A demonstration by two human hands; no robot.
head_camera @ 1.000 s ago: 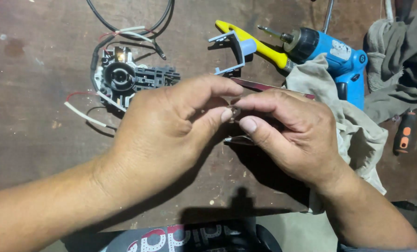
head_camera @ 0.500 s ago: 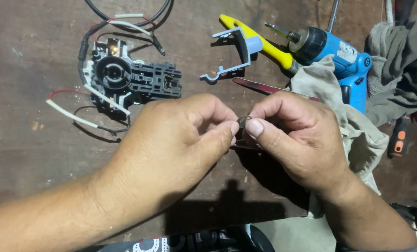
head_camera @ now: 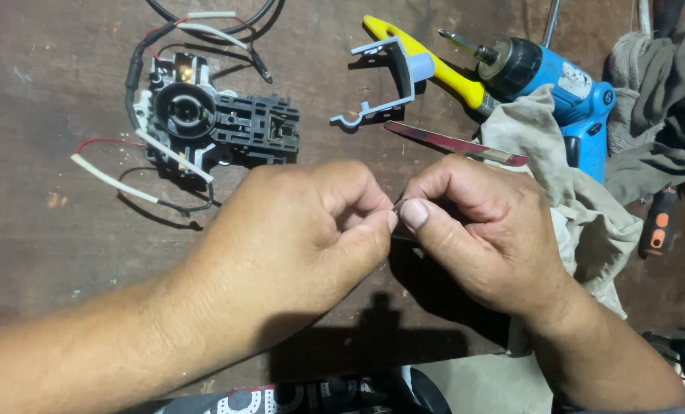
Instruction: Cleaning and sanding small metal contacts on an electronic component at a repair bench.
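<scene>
Looking down, I saw my left hand [head_camera: 296, 238] and right hand [head_camera: 480, 230] meeting thumb to thumb over the table [head_camera: 43, 253], both closed on a small metal piece [head_camera: 398, 205] — mostly hidden, its long axis unclear — equally near either hand.

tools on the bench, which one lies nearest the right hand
The thin flat reddish blade, lying just above the right hand. The blue cordless drill and the yellow-handled tool lie further up the table.
</scene>
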